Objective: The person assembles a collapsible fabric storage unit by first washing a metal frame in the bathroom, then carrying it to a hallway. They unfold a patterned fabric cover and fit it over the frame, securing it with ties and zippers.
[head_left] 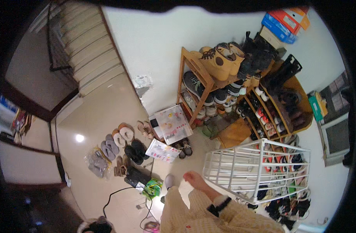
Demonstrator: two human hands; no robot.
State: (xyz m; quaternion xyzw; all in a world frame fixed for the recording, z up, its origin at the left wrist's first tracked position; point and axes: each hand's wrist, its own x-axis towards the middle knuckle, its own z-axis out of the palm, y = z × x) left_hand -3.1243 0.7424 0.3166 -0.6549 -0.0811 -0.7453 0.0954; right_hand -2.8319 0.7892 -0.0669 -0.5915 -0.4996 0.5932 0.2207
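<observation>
Your right hand (193, 178) hangs loosely curled, holding nothing, just beside the white wire rack (255, 171); your left hand is out of view.

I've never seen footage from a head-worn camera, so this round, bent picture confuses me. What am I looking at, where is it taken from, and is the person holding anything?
The picture comes from a wide fisheye camera worn on a person's head, looking down. That lens bends straight edges near the rim, which is why the wall and stairs curve. There is no machine here, only a person.

The cream-sleeved arm rising from the lower edge is the person's own, ending in the right hand, which is bare and holds nothing. It hovers beside a white wire rack. The left hand is not in view.

Behind stands a wooden shoe shelf crowded with boots and trainers. On the tiled floor lie pairs of slippers, black shoes and a clear plastic box leaning against the wall.
</observation>
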